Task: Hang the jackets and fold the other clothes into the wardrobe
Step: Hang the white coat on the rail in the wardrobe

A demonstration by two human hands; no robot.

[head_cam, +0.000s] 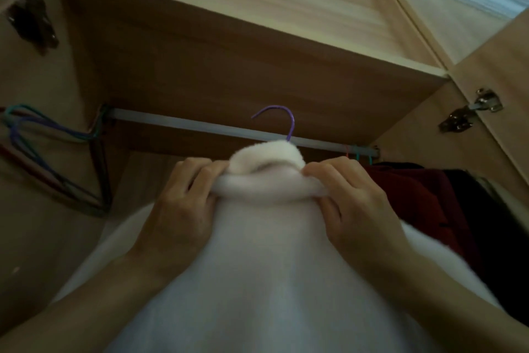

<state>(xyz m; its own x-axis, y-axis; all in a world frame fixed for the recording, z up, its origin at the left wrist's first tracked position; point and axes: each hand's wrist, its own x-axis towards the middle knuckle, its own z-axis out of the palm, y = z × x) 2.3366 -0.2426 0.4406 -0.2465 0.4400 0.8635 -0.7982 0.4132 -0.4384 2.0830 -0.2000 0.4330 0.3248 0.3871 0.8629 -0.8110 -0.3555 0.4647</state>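
White fluffy fleece jacket [266, 252] on a thin purple wire hanger [286, 121]: you hold it up in front of you, inside the open light-wood wardrobe [229, 46], not yet on the rail.

How do my hands sit on it?

Your left hand [177, 209] and right hand [355, 204] each have their fingers curled tight round the rolled collar, one on either side of the neck. The hook stands up just above and between them. The hanger's shoulders are hidden under the fleece.

What makes this step go well?

The hook matters most, I judge. The grey metal rail [186, 121] runs just beyond your knuckles, and I cannot tell whether the hook touches it. Lift both sides evenly so the hook does not tip, carry it over the rail, then lower until the rail takes the weight before either hand loosens. Fleece is soft and bulky, so it may slip off a thin wire shoulder if one side goes first.

What's around me?

To the right of your right hand hangs a dark red garment [415, 195]. Well to the left of your left hand, a bunch of bare coloured wire hangers [57, 152] hangs at the rail's end. The stretch above your grip is where I would land the hook. A metal hinge [472, 112] sits on the door, up and to your right. The light is dim.
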